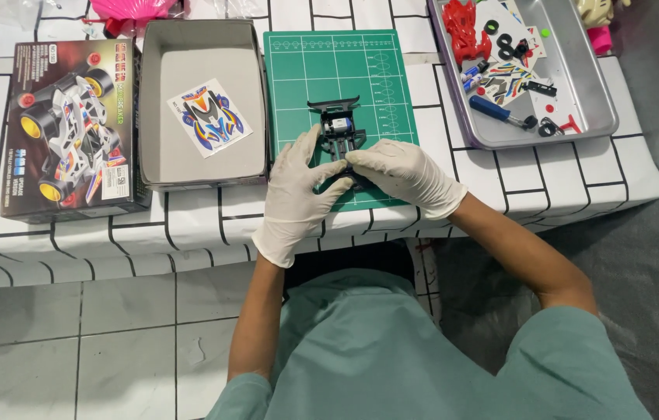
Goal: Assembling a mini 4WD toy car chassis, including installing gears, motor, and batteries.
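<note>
A black toy-car chassis [339, 128] with a small silver motor lies on the green cutting mat [306, 70]. Both my hands wear white gloves. My left hand [298, 190] grips the chassis's near left side, fingers curled around it. From the right, my right hand [403, 173] covers the near end of the chassis, fingertips pressed on it. The part of the chassis under my fingers is hidden.
An open grey cardboard box [154, 117] holding a sticker sheet [209, 118] sits left of the mat, with the printed box lid [73, 128] beside it. A metal tray [578, 93] at the right holds a red car body, black tyres, a blue screwdriver and small parts.
</note>
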